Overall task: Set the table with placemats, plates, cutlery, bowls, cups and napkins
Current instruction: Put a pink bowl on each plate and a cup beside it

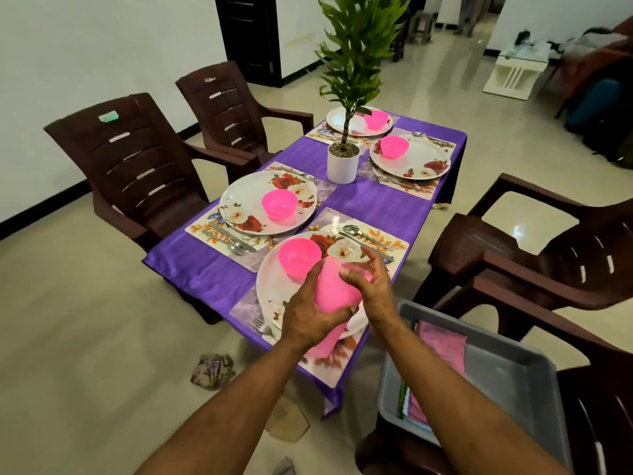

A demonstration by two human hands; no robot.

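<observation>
Both hands hold a stack of pink plastic cups [334,296] above the nearest floral white plate [270,286]: the left hand [308,311] is wrapped round the stack, the right hand [371,281] pinches its top cup. Recommended procedure — steady the stack, twist one cup free, then set it upright beside the plate.

Head camera looks steeply down, close above the table [376,204].

Both hands — left hand [308,313], right hand [371,286] — grip stacked pink cups [334,293] above the near plate [270,286].
</observation>
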